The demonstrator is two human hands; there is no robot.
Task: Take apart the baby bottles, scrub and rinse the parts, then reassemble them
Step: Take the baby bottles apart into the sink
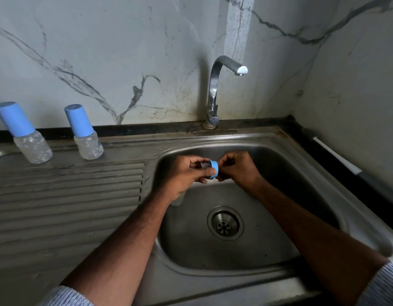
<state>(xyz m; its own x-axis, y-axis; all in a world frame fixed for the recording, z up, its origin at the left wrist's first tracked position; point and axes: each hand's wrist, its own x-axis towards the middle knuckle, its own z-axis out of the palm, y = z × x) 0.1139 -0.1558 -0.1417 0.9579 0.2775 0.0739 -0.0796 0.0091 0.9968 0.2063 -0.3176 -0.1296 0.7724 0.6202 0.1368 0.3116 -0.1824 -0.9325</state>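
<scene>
Blue collar ring sits centre frame, over the sink basin, between both hands. Left hand grips it by thumb and fingertips on the rim; a clear piece, likely the teat, sits inside it, partly hidden. Right hand pinches at the ring's other face; can't tell exactly what it holds.

Handling guess: ring is light, rigid plastic, slick if wet, so hold by the outer rim. Teat would be soft, so pull from the base, don't tear.

Two capped bottles stand on the bench, left of frame: blue caps, clear bodies, droplets inside. Tap not running.
</scene>
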